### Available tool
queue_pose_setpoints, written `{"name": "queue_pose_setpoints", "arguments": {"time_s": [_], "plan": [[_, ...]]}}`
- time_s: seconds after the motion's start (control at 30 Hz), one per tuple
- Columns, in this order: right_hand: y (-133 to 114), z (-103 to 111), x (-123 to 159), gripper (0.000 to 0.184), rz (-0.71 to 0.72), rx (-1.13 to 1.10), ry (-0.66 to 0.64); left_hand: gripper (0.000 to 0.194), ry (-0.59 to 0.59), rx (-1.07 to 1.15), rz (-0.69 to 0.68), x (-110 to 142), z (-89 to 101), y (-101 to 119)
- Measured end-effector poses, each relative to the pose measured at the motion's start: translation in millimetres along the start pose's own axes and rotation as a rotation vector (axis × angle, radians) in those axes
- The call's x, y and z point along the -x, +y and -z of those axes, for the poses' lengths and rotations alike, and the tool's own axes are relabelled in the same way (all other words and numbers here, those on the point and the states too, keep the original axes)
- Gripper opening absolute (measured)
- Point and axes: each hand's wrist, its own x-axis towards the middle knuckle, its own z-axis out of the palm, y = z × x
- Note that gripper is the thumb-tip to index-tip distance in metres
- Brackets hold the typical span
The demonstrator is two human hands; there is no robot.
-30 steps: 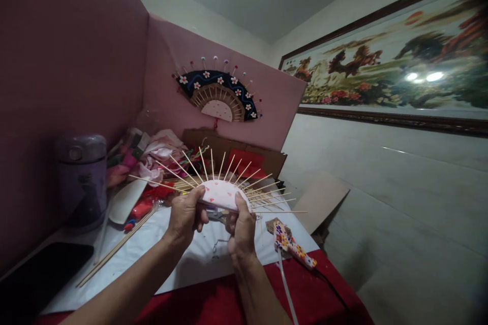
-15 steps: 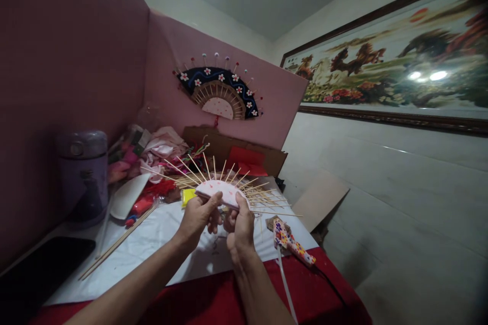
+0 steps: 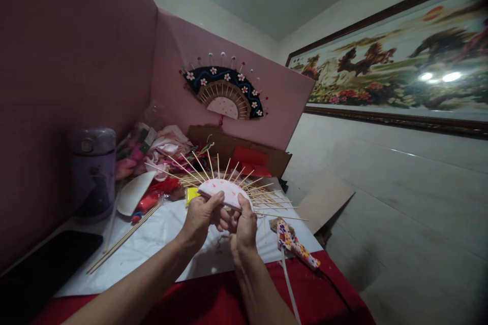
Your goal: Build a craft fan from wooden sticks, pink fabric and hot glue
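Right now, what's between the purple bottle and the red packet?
In the head view, a white curved piece and a thin pale rod lie between the purple bottle and the red packet.

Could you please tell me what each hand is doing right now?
Left hand: closed on the pink half-round piece.
Right hand: closed on the same piece.

A large pink panel (image 3: 229, 51) meets a darker pink wall (image 3: 76, 61) at the left. Beyond stand pale, glossy tiled walls (image 3: 419, 188), where a dark-framed horse picture (image 3: 373, 71) reflects bright lights. Red cloth (image 3: 324, 284) covers the table's near edge.
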Motion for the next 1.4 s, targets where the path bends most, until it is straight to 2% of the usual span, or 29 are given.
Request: {"name": "queue_pose_setpoints", "arguments": {"time_s": [0.13,0.27,0.4,0.6,0.83,1.0,1.13,1.4], "plan": [[-1.3,-2.0,2.3,0.042,-0.004,-0.002,-0.016,0.046,0.01,-0.002,-0.006,0.6,-0.9,0.3],[-4.8,-3.7,3.7,0.038,0.055,-0.041,-0.015,0.045,-0.017,-0.03,-0.038,1.5,0.0,3.4],[-6.6,-3.2,4.4,0.039,0.094,-0.006,-0.016,0.045,0.03,-0.026,-0.021,1.1,3.9,12.9],[-2.9,-0.8,7.3,0.064,0.297,0.134,-0.149,0.038,0.108,0.008,0.016,0.2,5.0,24.6],[-6.0,1.0,9.1,0.082,0.331,0.101,-0.179,0.029,0.148,0.089,0.091,-6.1,6.9,24.8],[-6.8,1.3,7.3,0.081,0.332,0.113,-0.169,0.027,0.163,0.112,0.119,-10.0,10.5,25.0],[-7.3,0.9,5.4,0.079,0.319,0.131,-0.146,0.026,0.172,0.081,0.059,-9.4,10.4,24.8],[-9.9,-3.4,3.5,0.057,0.244,0.161,-0.038,0.036,0.176,-0.01,-0.052,-5.2,11.0,26.3]]}}
